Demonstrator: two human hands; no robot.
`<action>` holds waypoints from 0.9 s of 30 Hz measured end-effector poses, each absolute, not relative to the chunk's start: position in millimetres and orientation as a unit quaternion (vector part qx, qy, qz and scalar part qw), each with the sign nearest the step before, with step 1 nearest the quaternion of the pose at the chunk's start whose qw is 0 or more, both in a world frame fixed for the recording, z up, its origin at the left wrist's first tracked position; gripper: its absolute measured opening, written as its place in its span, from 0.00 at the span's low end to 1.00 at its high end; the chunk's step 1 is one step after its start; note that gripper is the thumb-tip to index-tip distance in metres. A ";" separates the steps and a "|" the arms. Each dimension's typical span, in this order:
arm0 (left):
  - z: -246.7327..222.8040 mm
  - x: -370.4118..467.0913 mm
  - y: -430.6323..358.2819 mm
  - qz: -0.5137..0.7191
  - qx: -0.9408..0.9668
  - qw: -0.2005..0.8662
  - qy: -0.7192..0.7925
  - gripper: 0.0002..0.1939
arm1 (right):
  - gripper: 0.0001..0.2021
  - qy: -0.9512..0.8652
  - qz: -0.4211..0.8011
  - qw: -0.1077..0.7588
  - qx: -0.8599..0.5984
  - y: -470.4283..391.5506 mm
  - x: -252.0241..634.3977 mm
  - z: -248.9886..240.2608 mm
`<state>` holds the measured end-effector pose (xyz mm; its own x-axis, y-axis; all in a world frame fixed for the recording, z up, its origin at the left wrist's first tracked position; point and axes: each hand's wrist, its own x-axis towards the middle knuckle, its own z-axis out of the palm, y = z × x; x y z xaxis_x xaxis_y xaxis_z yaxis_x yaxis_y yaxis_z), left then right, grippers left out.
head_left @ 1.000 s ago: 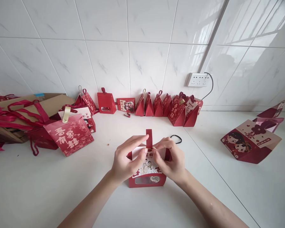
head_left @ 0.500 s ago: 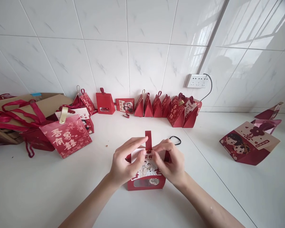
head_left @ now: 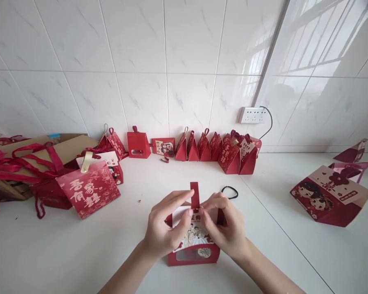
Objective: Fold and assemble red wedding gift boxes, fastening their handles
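A red and white gift box (head_left: pixel 193 255) with a clear window and a printed couple stands upright on the white table. From its top rises a flat red strip (head_left: pixel 195 194). My left hand (head_left: pixel 168 224) pinches the box's upper edge left of the strip, thumb on the front, index fingertip touching the strip. On the other side, my right hand (head_left: pixel 223 222) has thumb and index finger closed on the top edge, close beside the strip's base. The fingers hide part of the box's top and sides.
Small red boxes (head_left: pixel 204 149) line the tiled wall. Boxes with ribbons and a lettered red box (head_left: pixel 90 190) lie left; a patterned box (head_left: pixel 331 196) sits right. A black band (head_left: pixel 230 192) lies behind my right hand. A power strip (head_left: pixel 252 115) is on the wall.
The whole view has shifted, so the table, box and hands appear lower. Both hands keep nearly the same hold at the top of the box.
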<state>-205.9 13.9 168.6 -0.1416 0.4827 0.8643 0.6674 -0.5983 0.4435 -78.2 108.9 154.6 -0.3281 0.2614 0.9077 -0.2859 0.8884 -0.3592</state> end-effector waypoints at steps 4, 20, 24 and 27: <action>167.0 -204.1 15.8 -0.624 -0.637 0.081 -0.445 0.22 | 0.07 -0.776 0.226 0.588 0.003 109.3 -77.5 155.4; 170.0 -201.5 12.7 -0.647 -0.589 -0.005 -0.484 0.18 | 0.09 -0.768 0.232 0.596 0.005 106.1 -80.2 158.4; 171.6 -202.9 12.6 -0.641 -0.614 0.004 -0.461 0.20 | 0.09 -0.769 0.235 0.594 0.011 107.4 -78.9 158.1; 171.1 -204.4 12.6 -0.633 -0.628 0.014 -0.451 0.21 | 0.08 -0.768 0.234 0.596 0.015 108.1 -78.4 157.4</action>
<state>-204.4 12.6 171.1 -0.2098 0.5500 0.8084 0.5842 -0.5924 0.5547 -78.4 108.1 157.4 -0.2899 0.2551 0.9224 -0.3021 0.8901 -0.3411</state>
